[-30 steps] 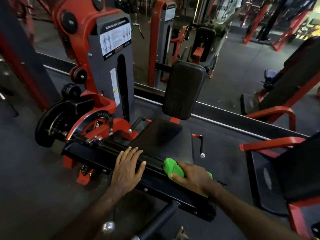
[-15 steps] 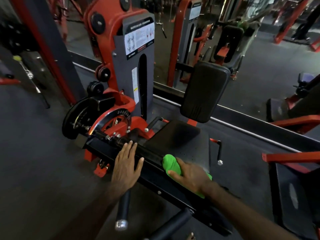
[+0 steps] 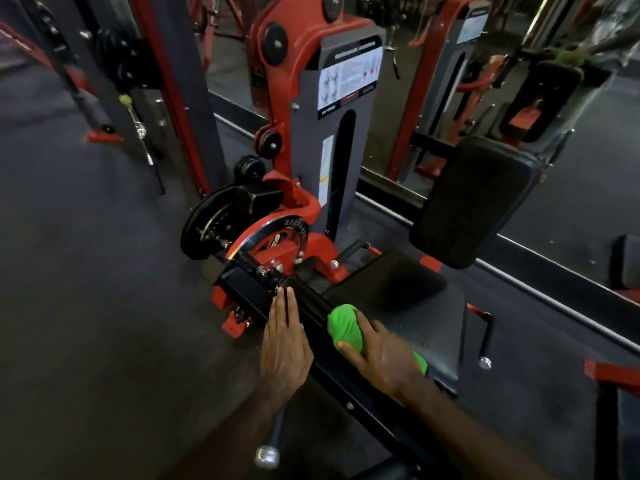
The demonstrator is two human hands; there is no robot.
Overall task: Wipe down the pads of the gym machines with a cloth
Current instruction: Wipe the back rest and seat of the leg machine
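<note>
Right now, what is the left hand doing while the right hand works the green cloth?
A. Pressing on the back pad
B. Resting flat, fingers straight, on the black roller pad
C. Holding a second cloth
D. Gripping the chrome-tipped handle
B: the left hand lies flat with straight fingers on the black roller pad, beside the right hand that holds the green cloth on the same pad.

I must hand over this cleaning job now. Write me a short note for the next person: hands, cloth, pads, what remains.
Left hand: flat, fingers straight, resting on the black roller pad.
Right hand: pressing the green cloth onto that same pad, beside the seat pad.
Done: cannot tell which pads are already wiped.
Left: finish the roller, then probably the seat and back pad.
</note>
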